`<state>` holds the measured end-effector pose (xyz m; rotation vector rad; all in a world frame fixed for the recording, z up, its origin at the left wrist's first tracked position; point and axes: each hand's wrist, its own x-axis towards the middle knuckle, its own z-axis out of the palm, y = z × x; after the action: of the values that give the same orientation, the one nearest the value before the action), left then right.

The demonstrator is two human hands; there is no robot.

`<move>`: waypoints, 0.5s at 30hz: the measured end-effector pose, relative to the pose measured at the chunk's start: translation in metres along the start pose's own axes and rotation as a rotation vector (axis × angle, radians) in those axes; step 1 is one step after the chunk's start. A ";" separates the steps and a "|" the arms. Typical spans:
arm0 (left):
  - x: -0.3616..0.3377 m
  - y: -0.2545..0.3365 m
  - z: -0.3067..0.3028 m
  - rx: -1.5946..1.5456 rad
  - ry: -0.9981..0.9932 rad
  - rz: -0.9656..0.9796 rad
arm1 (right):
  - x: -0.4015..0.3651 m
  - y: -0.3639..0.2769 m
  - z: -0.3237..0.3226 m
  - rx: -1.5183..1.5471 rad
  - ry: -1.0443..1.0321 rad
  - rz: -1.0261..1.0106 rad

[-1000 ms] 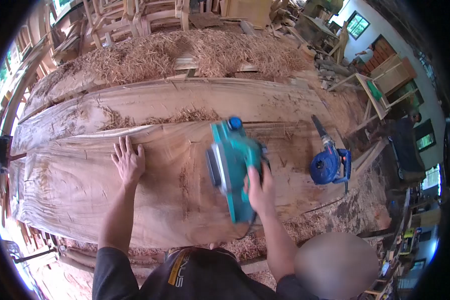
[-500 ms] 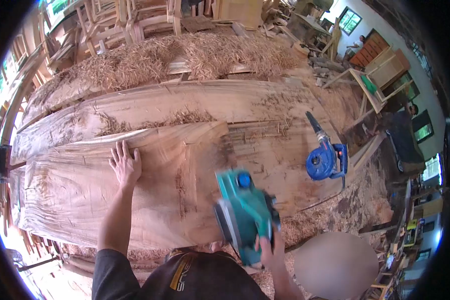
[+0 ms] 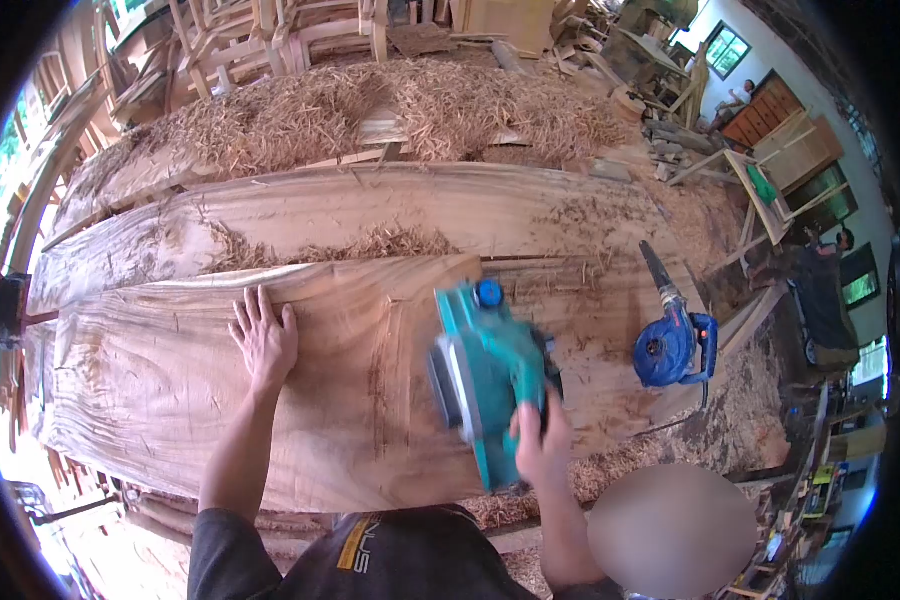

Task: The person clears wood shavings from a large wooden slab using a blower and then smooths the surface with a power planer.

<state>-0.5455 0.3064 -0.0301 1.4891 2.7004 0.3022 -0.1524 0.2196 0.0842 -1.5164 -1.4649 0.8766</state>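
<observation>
My left hand [image 3: 266, 338] lies flat on a wide wooden slab [image 3: 170, 400], fingers spread. In my right hand [image 3: 543, 440] is the rear handle of a teal electric planer [image 3: 495, 375] with a blue front knob. The planer is slightly blurred and sits over the right end of the slab; whether its sole touches the wood is hidden. Near the slab's right end, a shallow band with darker lines runs across the surface.
A blue blower [image 3: 675, 345] rests on the boards to the right. Behind lies another long plank [image 3: 370, 205] with shavings [image 3: 390, 240] along its edge. Heaped shavings [image 3: 300, 110] and stacked wooden frames stand farther back. Two people are in the background at right.
My right hand has moved the planer away from my body, up along the slab's right end. My left hand stays flat on the slab. The whole view has shifted slightly.
</observation>
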 end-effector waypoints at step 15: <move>-0.001 -0.004 -0.004 -0.054 0.026 0.038 | -0.109 0.018 -0.022 0.070 -0.076 0.089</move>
<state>-0.5493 0.3028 -0.0271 1.5339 2.6637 0.3958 -0.1329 0.1096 0.0704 -1.5203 -1.4149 1.0382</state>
